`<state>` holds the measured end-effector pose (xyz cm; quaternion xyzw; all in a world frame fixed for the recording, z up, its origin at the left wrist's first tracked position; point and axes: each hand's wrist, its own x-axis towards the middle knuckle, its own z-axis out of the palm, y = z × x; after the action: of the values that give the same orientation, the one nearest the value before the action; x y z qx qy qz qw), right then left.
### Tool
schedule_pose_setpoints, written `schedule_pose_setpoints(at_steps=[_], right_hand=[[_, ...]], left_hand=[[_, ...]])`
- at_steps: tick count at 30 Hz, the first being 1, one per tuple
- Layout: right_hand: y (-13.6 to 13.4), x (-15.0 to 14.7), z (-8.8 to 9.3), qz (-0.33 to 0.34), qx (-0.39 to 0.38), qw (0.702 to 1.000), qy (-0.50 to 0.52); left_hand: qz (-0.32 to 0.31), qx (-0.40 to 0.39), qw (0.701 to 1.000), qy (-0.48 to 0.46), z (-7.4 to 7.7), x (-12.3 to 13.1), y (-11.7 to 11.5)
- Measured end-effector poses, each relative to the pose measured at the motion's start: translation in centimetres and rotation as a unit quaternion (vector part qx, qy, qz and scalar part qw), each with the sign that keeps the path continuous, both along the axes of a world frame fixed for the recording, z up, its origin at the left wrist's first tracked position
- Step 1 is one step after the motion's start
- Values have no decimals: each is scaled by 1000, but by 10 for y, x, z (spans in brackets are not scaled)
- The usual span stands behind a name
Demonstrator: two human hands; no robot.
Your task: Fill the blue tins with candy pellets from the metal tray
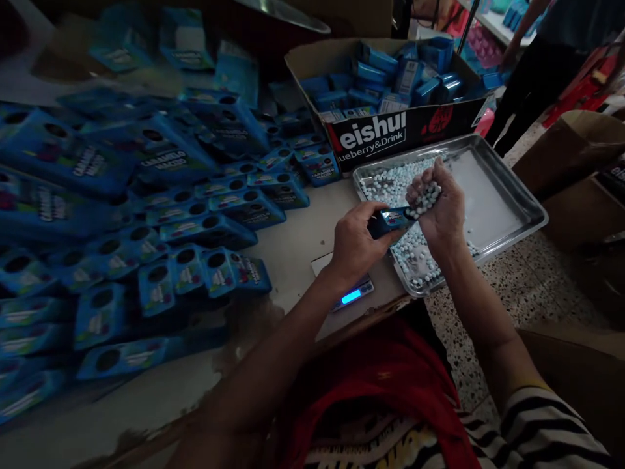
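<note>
My left hand [354, 238] is closed around a small blue candy box [389, 220], tilted with its end toward the right. Against that end, my right hand [445, 205] is cupped around a heap of small pale blue and white candies [426, 198]. Both hands are over a metal tray [530, 225], whose left half is strewn with more of the same candies [415, 257]. Under my left wrist lies a small digital scale [364, 286] with a lit blue display; its digits are unreadable and my arm hides part of its plate.
Rows of blue candy boxes [224, 218] cover the left of the table [303, 241]. Behind the tray stands a cardboard carton [366, 140] full of blue boxes. Cardboard boxes [561, 156] stand on the right. A person in dark trousers [520, 98] is at the upper right.
</note>
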<state>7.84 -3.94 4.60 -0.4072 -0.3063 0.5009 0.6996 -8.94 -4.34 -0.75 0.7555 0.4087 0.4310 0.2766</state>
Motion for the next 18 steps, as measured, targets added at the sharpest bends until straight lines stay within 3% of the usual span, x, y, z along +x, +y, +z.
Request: schedule_pose_setpoints(at_steps=[12, 18], right_hand=[[3, 3, -3, 22, -48, 994, -95], [7, 9, -12, -9, -63, 992, -107]], left_hand=[[-2, -9, 1000, -16, -14, 17, 7], [7, 0, 1000, -17, -21, 25, 12]])
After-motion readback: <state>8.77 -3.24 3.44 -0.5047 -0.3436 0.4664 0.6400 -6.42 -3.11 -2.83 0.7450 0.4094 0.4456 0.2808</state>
